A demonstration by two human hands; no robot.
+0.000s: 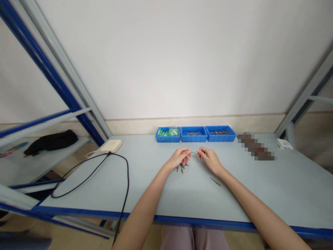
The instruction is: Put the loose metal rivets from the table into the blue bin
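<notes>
A thin metal rod [194,152] spans the small gap between my two hands above the middle of the table. My left hand [180,157] pinches one end of it. The fingers of my right hand [209,159] are closed on the other end; whether these ends belong to one piece or two joined pieces is too small to tell. Just below my left hand lie several small brass-coloured metal pieces [182,170], partly hidden by the fingers. Near my right forearm, a single slim metal piece with a thicker brownish end [215,181] rests on the table.
Along the wall stand three blue bins: one with green-and-white packets [168,139], a middle bin [194,139] and a right bin [221,138] with thin metal pieces. A cream box [111,146] and black cable [127,173] lie left. At right are a blurred patch [257,147] and white adapter [285,144].
</notes>
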